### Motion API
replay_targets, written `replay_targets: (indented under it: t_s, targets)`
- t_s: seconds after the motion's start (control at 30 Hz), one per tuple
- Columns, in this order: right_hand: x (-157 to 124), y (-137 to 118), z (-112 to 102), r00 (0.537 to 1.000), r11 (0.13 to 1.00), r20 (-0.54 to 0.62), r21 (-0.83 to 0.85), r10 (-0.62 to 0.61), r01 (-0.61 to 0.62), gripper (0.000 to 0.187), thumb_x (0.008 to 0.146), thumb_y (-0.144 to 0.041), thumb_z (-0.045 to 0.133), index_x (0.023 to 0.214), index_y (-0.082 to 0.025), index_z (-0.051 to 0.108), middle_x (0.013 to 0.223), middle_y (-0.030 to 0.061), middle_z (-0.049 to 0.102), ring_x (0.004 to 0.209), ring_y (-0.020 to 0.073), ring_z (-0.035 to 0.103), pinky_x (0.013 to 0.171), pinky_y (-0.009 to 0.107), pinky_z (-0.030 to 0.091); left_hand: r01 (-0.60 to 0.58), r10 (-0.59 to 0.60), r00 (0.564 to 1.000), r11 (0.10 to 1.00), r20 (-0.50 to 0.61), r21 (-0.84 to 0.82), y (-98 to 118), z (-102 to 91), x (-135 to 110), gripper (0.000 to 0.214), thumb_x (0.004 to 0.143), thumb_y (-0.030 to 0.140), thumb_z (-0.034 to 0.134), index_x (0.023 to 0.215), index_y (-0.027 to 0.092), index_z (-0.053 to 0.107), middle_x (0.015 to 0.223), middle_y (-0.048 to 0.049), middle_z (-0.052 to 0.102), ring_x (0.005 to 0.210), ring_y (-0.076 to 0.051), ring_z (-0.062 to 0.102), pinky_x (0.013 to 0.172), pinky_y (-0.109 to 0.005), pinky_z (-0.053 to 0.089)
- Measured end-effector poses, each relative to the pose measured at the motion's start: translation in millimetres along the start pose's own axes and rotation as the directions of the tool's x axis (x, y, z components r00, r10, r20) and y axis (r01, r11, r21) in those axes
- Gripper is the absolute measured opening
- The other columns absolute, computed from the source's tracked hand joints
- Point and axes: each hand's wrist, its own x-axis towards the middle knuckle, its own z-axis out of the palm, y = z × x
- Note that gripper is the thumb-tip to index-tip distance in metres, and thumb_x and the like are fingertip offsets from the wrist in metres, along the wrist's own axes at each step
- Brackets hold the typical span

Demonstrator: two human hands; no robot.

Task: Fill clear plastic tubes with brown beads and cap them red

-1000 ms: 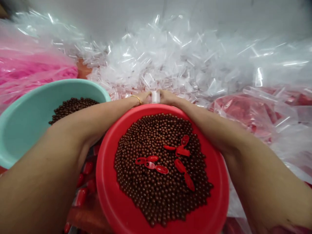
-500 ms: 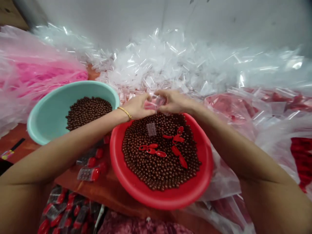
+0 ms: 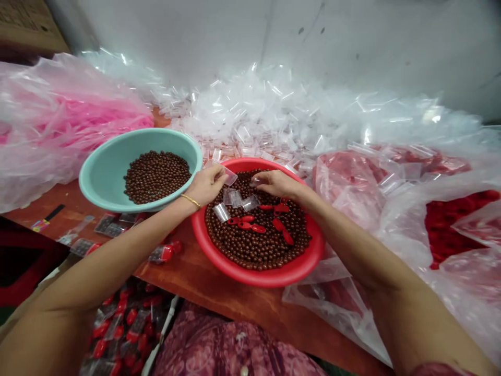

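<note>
A clear plastic case is pinched in my left hand, over the back left of the red basin. My right hand hovers over the basin's back right, fingers curled together; what sits at its fingertips looks clear but is too small to make out. Brown round beads fill the basin. On them lie a few more clear plastic cases and several red plastic caps, oval with a narrow end.
A mint-green basin with brown beads stands at the left. Behind are heaped clear cases; pink pieces in a bag lie left, bagged red pieces right. Filled red-capped cases lie on the table, more in a box below.
My hands have moved apart and nearer to me over the red basin. More clear cases lie on the beads than before. The view has shifted, showing more of the table's front.
</note>
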Motion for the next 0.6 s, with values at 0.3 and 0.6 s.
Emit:
replay_targets:
  t_s: [0.3,0.6]
  targets:
    - [-24.8,-62.6,4.9,0.998,0.884,0.01,-0.465,0.055,-0.044,0.031,0.087,-0.035,0.047,0.1,-0.017,0.068,0.099,0.0123,0.07,0.096,0.0266,0.063,0.083,0.037,0.046,-0.247,-0.017,0.9,0.804,0.436,0.541,40.4,-20.1,-45.8,0.029,0.073,0.018,0.052,0.101,0.016,0.057,0.085,-0.0078,0.067,0.079,-0.021,0.062,0.066,-0.028,0.042]
    - [-65.3,-71.0,51.2,0.959,0.826,0.266,-0.559,0.101,0.068,0.03,0.086,-0.024,0.045,0.106,-0.011,0.064,0.101,0.0178,0.069,0.093,0.0304,0.066,0.073,0.036,0.048,-0.408,-0.131,0.665,0.76,0.736,0.505,46.4,17.8,-49.6,0.019,0.073,0.027,0.063,0.091,0.023,0.07,0.093,-0.0047,0.072,0.091,-0.021,0.065,0.071,-0.025,0.046]
